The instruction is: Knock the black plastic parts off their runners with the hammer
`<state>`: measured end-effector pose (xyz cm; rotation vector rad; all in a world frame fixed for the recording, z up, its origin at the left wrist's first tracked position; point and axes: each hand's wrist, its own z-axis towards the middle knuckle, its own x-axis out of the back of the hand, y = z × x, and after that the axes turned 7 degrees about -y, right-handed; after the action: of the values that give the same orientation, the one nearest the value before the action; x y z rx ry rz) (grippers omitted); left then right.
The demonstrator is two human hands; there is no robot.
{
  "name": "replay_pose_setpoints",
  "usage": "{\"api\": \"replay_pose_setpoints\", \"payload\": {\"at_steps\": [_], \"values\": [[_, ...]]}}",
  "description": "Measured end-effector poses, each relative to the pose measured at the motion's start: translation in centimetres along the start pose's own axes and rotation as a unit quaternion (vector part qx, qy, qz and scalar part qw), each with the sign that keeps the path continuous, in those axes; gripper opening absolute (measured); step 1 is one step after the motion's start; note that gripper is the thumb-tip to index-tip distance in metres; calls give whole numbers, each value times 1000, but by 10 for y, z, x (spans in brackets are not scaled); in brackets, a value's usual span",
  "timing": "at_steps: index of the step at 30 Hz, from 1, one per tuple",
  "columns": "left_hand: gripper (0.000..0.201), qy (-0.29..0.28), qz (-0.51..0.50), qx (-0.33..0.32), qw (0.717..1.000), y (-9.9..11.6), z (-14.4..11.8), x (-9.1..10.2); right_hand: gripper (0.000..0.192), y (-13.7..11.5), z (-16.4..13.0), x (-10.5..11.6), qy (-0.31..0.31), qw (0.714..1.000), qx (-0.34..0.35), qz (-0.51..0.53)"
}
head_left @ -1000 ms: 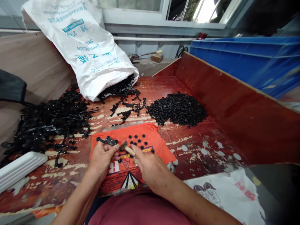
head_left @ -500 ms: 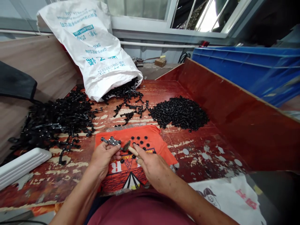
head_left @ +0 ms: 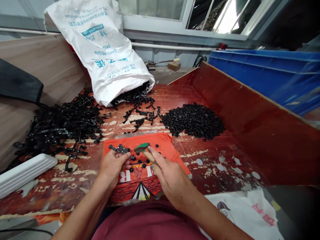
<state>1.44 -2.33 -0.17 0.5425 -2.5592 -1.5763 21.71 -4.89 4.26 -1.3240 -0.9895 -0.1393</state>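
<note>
My left hand [head_left: 114,163] is closed on a black jointed plastic bracket [head_left: 122,149] with small rivets, pinched at its right end over an orange printed cloth [head_left: 165,146]. In my right hand [head_left: 170,173] is a small hammer [head_left: 142,147] with a wooden handle and a dark head with a green face, fingers wrapped round the handle. The hammer head hangs above the cloth, just right of the bracket and apart from it. Several round black caps [head_left: 144,165] lie on the cloth between my hands; the hammer and right hand hide some of them.
Black brackets [head_left: 65,123] are heaped at the left, and more spill from a white sack [head_left: 117,73]. A pile of small black caps [head_left: 192,120] lies right of centre. A white plastic piece [head_left: 27,173], a red wooden side board [head_left: 250,113] and a blue crate [head_left: 265,73] flank the table.
My right hand has lifted the hammer up and slightly right, away from the bracket, turning its green face into view. My left hand still holds the bracket in nearly the same place.
</note>
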Motion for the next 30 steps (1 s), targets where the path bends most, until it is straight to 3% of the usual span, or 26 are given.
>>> {"api": "replay_pose_setpoints", "payload": {"at_steps": [5,10,15,19,24,27,30], "values": [[26,-22,-12,4,1000,1,-3,5,60,-4,8,-10,-73,992,-66,-83],[25,-25,-16,6,1000,0,-1,5,62,-7,5,-6,22,999,35,1],[22,-32,-18,5,999,-1,-1,6,61,-3,6,-14,-66,993,-34,-87],[25,-30,-21,0,999,-2,0,7,61,-3,7,-15,0,999,14,-41],[22,-31,-19,-3,999,-4,1,8,61,-4,8,-14,-67,992,-40,-96],[21,-24,-19,-5,1000,-5,1,7,61,-4,7,-13,-24,998,15,-55],[22,-23,-17,-3,1000,-4,1,6,61,-3,9,-14,-49,993,-32,-99]]}}
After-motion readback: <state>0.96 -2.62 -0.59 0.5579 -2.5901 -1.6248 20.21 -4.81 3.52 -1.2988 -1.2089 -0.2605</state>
